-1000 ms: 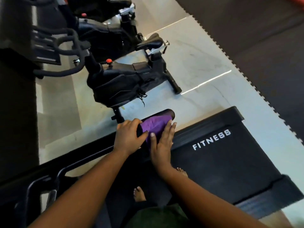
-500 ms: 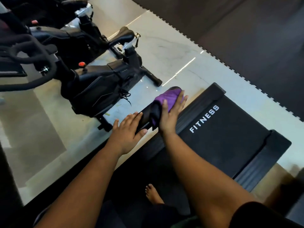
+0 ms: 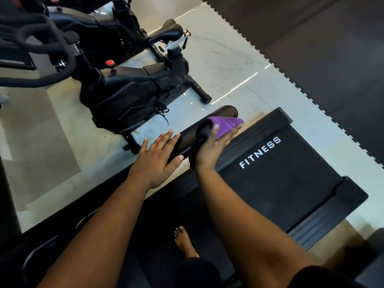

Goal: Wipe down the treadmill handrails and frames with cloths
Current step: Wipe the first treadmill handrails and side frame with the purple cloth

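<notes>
A black padded treadmill handrail runs from lower left to its rounded end at centre. A purple cloth is draped over the rail just short of that end. My right hand presses the cloth against the rail, fingers wrapped over it. Just to the left, my left hand lies flat on the bare rail with fingers spread, holding nothing. Below the rail stretches the black treadmill deck marked FITNESS. My bare foot stands on the belt.
Two black exercise bikes stand close on the left, the nearer one's base almost touching the handrail. Pale glossy floor lies beyond, and dark interlocking rubber mats cover the right.
The view has shifted a little. My right hand with the cloth has slid back slightly from the rail's end, leaving the tip bare. My left hand has flattened onto the rail.
</notes>
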Demonstrator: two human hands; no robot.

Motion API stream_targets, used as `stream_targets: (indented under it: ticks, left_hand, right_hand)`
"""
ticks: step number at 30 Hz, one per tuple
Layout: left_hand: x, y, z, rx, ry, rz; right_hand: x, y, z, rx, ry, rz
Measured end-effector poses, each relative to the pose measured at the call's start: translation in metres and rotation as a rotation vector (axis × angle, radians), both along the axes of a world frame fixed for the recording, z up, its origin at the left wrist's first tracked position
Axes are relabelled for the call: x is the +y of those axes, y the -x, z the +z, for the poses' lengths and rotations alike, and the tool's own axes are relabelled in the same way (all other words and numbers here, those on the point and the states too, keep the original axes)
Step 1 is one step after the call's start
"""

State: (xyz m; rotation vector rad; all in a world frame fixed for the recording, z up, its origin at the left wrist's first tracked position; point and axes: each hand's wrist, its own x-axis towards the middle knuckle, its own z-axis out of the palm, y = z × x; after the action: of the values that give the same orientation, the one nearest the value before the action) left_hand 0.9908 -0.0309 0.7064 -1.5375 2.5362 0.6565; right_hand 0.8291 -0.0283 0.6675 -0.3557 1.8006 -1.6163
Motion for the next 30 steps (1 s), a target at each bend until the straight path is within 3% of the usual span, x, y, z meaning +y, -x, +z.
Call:
stream_targets:
  ticks: [3,8,13,18,21,25,30]
  left_hand:
    - [-0.002,-0.001,0.001,-0.019,-0.006,-0.004]
    - [0.009,-0.009,0.003,-0.032,0.045,0.016]
    - [0.028,-0.017,0.006,-0.135,0.101,0.117]
    - [0.042,-0.022,0.009,-0.198,0.111,0.199]
    - [0.062,-0.024,0.010,-0.267,0.129,0.265]
    - [0.092,-0.015,0.008,-0.276,0.154,0.495]
    - [0.123,-0.010,0.002,-0.291,0.122,0.662]
  right_hand:
    - [0.027,-0.025,-0.007,0.714,-0.030,0.329]
    - [0.003,0.054,0.006,1.374,-0.132,0.698]
    - [0.004,0.034,0.025,1.419,-0.290,0.867]
    - [-0.012,0.086,0.038,1.698,-0.070,1.401]
    - [-0.019,0.096,0.036,1.819,-0.059,1.515]
    - [-0.009,0.045,0.031,1.944,0.199,1.661]
    - [-0.021,0.050,0.045,1.958,0.291,1.754]
